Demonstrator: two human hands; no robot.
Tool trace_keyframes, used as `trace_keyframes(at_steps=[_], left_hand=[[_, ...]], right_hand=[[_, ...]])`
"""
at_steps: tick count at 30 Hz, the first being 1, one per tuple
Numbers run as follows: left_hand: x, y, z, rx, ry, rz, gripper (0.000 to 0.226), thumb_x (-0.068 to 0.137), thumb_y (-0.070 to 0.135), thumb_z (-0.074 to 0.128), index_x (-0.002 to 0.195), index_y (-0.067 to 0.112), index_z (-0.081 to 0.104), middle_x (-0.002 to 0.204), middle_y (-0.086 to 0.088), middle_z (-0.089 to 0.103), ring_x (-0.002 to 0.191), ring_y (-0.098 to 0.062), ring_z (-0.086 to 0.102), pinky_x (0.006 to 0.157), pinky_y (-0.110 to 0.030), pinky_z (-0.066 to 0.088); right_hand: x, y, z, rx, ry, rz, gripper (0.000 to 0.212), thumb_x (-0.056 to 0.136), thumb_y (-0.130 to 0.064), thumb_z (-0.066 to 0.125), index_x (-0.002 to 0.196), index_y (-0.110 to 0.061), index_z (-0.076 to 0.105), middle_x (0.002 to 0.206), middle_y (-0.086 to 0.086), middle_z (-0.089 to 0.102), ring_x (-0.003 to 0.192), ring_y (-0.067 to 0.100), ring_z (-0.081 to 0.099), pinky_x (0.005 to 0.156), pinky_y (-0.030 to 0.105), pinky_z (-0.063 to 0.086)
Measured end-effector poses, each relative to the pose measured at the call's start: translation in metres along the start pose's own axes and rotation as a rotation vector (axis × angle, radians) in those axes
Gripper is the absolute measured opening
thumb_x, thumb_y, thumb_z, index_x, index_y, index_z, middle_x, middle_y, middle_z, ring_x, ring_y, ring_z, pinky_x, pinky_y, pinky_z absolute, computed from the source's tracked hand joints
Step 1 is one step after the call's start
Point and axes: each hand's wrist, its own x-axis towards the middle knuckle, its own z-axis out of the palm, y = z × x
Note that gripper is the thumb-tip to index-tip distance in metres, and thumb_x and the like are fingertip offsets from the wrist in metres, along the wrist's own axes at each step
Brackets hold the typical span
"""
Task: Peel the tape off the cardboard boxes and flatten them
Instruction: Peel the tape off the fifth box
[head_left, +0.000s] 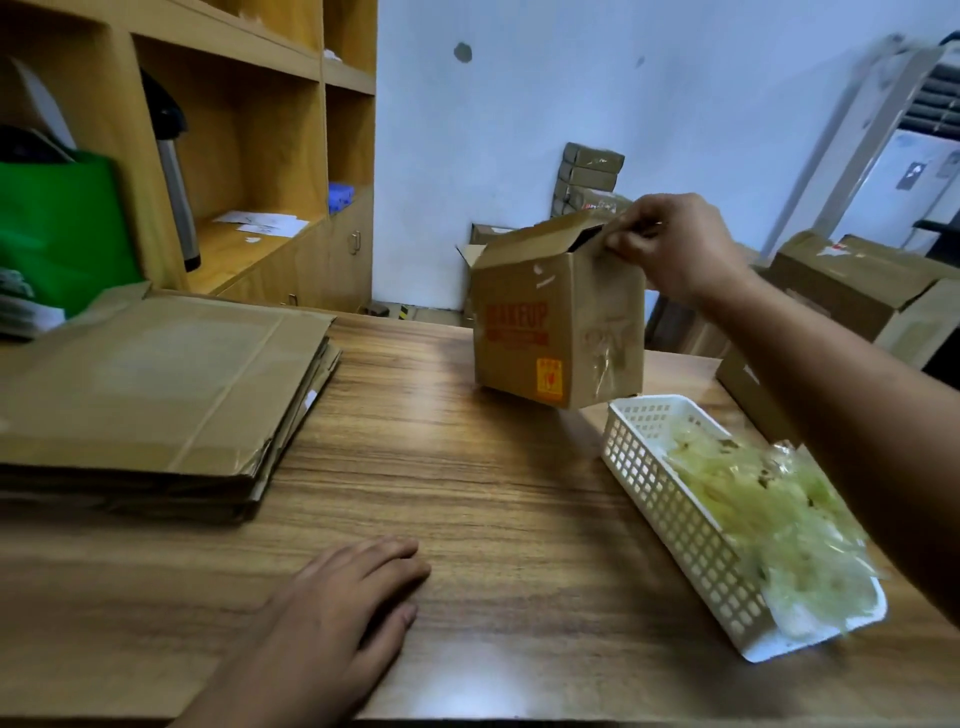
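Observation:
A small brown cardboard box (540, 322) with orange print hangs tilted just above the far side of the wooden table (467, 493). My right hand (675, 244) grips its upper right edge by a top flap, and the flaps stand partly open. Clear tape shows on the box's right face. My left hand (348, 597) lies flat on the table near the front edge, fingers straight, holding nothing. A stack of flattened cardboard (156, 395) lies at the left of the table.
A white plastic basket (670, 504) full of crumpled peeled tape stands at the right of the table. More cardboard boxes (852, 291) sit beyond the table at right. A wooden shelf unit (249, 156) and a green bag (57, 228) are at the left.

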Motion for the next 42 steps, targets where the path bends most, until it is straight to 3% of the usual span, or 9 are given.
trace_keyframes(at_steps=[4,8,11,16,19,23,28,32,42], left_hand=[[-0.001,0.002,-0.001,0.032,0.019,-0.014,0.034,0.088,0.049,0.062,0.120,0.042,0.068,0.129,0.027,0.060,0.118,0.006,0.055,0.100,-0.012,0.029],[-0.001,0.004,-0.002,0.013,-0.011,-0.011,0.039,0.095,0.051,0.054,0.134,0.046,0.057,0.141,0.033,0.045,0.131,0.013,0.038,0.105,-0.003,0.013],[-0.002,-0.002,0.005,0.003,-0.016,-0.011,0.044,0.099,0.057,0.035,0.143,0.051,0.041,0.149,0.038,0.028,0.138,0.017,0.018,0.106,-0.006,0.001],[-0.002,-0.003,0.006,0.015,-0.014,-0.039,0.046,0.098,0.059,0.034,0.143,0.052,0.039,0.150,0.036,0.031,0.139,0.012,0.024,0.104,-0.013,0.015],[-0.002,-0.003,0.008,0.019,-0.010,-0.043,0.047,0.098,0.060,0.034,0.143,0.051,0.039,0.151,0.033,0.033,0.139,0.009,0.026,0.107,-0.017,0.021],[-0.003,-0.002,0.004,0.005,-0.008,-0.047,0.050,0.099,0.059,0.032,0.147,0.047,0.037,0.154,0.026,0.034,0.135,-0.002,0.042,0.109,-0.024,0.036],[-0.014,0.006,-0.010,-0.061,0.087,0.026,0.046,0.098,0.056,0.031,0.135,0.040,0.052,0.136,0.021,0.054,0.105,-0.009,0.065,0.083,-0.033,0.056],[-0.019,0.005,-0.014,-0.089,0.226,0.047,0.035,0.097,0.045,0.040,0.122,0.035,0.062,0.114,0.015,0.066,0.100,-0.006,0.062,0.084,-0.025,0.048],[-0.020,0.005,-0.014,-0.160,0.364,0.105,0.027,0.097,0.036,0.046,0.118,0.029,0.060,0.115,0.017,0.056,0.108,0.002,0.052,0.091,-0.015,0.043]], right_hand=[[-0.015,-0.018,-0.001,0.151,0.011,-0.016,0.024,0.092,-0.011,0.069,0.077,-0.030,0.069,0.083,-0.012,0.072,0.089,0.011,0.070,0.075,0.012,0.049],[-0.024,-0.032,0.001,0.358,-0.005,0.022,0.027,0.092,-0.005,0.067,0.079,-0.029,0.070,0.087,-0.001,0.075,0.094,0.021,0.074,0.096,0.043,0.057],[-0.031,-0.043,0.009,0.450,-0.004,0.028,0.023,0.092,-0.006,0.068,0.082,-0.026,0.071,0.096,0.005,0.075,0.098,0.024,0.073,0.097,0.049,0.056],[-0.039,-0.065,0.009,0.516,0.058,0.003,0.006,0.092,-0.007,0.067,0.089,-0.009,0.072,0.096,0.011,0.076,0.096,0.024,0.074,0.094,0.048,0.058],[-0.043,-0.079,-0.002,0.679,0.117,0.036,0.012,0.094,-0.001,0.065,0.096,0.011,0.065,0.093,0.017,0.068,0.090,0.023,0.075,0.088,0.036,0.061],[-0.063,-0.092,-0.015,0.837,0.135,0.100,0.008,0.096,0.000,0.064,0.088,-0.001,0.064,0.084,0.008,0.064,0.082,0.027,0.076,0.078,0.029,0.061],[-0.101,-0.089,-0.014,0.948,0.125,0.180,0.004,0.099,-0.005,0.063,0.102,-0.004,0.065,0.082,0.009,0.075,0.080,0.028,0.077,0.078,0.036,0.064],[-0.136,-0.075,-0.006,0.957,0.149,0.300,0.005,0.100,-0.008,0.062,0.097,-0.010,0.065,0.085,0.013,0.074,0.072,0.023,0.076,0.068,0.032,0.064],[-0.196,-0.028,0.009,0.855,0.102,0.518,0.008,0.104,-0.010,0.054,0.098,-0.007,0.057,0.070,0.011,0.069,0.056,0.022,0.073,0.046,0.029,0.059]])
